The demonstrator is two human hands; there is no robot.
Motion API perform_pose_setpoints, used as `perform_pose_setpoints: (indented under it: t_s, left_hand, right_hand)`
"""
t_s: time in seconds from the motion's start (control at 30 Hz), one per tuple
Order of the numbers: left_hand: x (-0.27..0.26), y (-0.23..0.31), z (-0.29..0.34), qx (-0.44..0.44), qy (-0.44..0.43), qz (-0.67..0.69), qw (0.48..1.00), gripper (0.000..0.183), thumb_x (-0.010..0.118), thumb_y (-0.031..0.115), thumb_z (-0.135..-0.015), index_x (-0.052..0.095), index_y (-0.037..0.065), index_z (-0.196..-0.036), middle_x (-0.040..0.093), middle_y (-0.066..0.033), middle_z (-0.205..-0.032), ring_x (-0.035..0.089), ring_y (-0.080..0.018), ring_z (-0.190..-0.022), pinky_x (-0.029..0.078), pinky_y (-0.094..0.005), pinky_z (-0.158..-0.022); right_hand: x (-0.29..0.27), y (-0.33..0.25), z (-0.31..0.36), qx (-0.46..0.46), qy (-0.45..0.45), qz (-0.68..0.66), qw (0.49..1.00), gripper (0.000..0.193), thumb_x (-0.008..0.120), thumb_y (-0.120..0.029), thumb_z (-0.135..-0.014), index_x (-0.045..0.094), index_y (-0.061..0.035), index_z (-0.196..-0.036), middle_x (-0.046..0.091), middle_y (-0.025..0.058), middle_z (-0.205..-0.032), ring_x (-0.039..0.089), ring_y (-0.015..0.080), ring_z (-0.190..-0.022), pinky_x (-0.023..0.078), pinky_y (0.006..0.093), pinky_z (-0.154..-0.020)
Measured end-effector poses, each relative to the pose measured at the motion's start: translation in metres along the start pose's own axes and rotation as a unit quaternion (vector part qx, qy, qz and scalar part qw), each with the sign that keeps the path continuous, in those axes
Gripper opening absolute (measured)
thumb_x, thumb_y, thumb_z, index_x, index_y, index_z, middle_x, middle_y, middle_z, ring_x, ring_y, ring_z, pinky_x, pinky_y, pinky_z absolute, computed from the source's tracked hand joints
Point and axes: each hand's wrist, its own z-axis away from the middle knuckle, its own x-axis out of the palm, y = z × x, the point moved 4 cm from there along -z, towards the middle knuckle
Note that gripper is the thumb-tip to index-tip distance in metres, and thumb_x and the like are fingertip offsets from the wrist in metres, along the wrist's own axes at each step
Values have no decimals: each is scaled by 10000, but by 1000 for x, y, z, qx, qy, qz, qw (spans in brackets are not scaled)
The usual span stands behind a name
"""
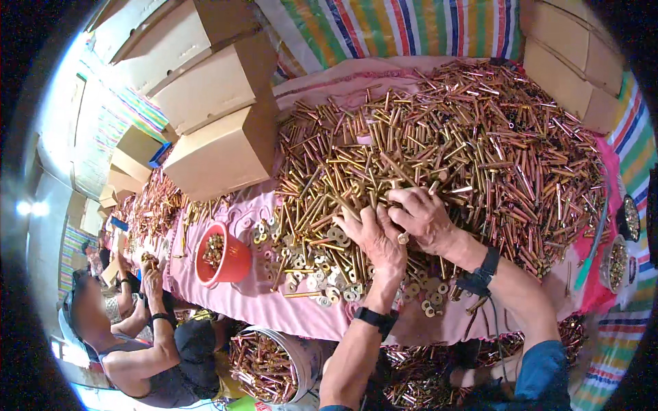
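Both my hands are close together over a wide heap of brassy metal bolts (493,157). My left hand (377,243) has its fingers curled down and closed around a long bolt (347,207) that slants up past the fingertips. Right beside it, my right hand (426,220) is closed too, its fingers bent. A bolt end (402,238) pokes out below that hand, between the two hands. The fingertips are partly hidden among the bolts. Flat round washers (319,279) are scattered on the pink cloth (257,312) left of my left wrist.
A red bucket (236,264) holding small metal parts stands on the cloth at left. Cardboard boxes (219,154) rise behind it. A white bucket (305,353) of bolts stands below the table edge. At right lie a green-handled tool (585,272) and clear tubs. A person (140,349) works at left.
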Motion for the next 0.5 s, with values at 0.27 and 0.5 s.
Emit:
perform_pose_setpoints:
  t_s: [0.27,0.5]
  left_hand:
    - [-21,-29,-31,-168,-165,227,945,229,516,205,-1046,591,3,-968,556,-152,-1033,477,-331,-1153,266,-441,-1113]
    - [-102,-41,-57,-231,-161,168,945,355,496,335,-1062,602,17,-945,524,18,-771,466,-112,-722,408,-295,-642]
  right_hand:
    - [-4,-9,0,42,35,-11,998,285,577,-73,-851,601,-110,-1132,557,114,-1255,551,342,-1138,421,493,-1003]
    - [-10,-8,0,50,26,28,998,407,690,-119,-727,606,-122,-1125,549,117,-1263,529,366,-1146,418,507,-1007]
